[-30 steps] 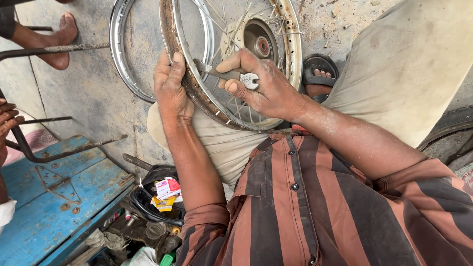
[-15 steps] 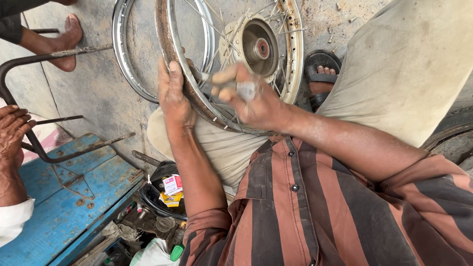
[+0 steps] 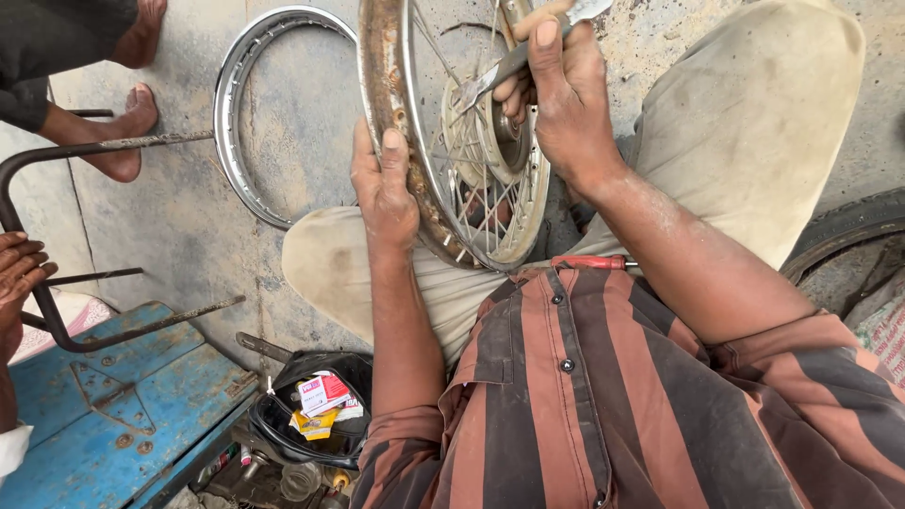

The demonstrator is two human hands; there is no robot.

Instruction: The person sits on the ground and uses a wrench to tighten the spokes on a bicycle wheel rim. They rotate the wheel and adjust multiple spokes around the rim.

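1. The rusty spoked metal wheel with its grey drum hub (image 3: 452,141) stands on edge across the person's lap, between the two hands, so that rim, spokes and hub all face the wearer and can be reached from above.
2. The left hand (image 3: 385,188) is closed around the rusted rim, thumb on the near face and fingers wrapped behind; this grip seems to keep the wheel upright and steady.
3. The right hand (image 3: 556,94) is curled shut around a flat silver metal tool (image 3: 509,64), thumb pressed along its handle. The tool slants down from this hand toward the spokes just above the hub, an angle that suits prying or turning something there; the exact contact point is too small to tell.
4. The wheel's lower edge rests against the beige trousers (image 3: 754,123), which seem to serve as a cushion and brace.
5. Beyond the left hand, a bare shiny steel rim (image 3: 247,123) lies flat on the concrete floor (image 3: 189,236), out of the way.
6. Below the left forearm sits a black bowl-like container with small red and yellow packets (image 3: 316,415), within easy reach.
7. Further left stand a blue metal box (image 3: 104,415) and a dark bent steel frame (image 3: 57,320); another person's hand (image 3: 19,273) and bare feet (image 3: 132,123) are nearby.
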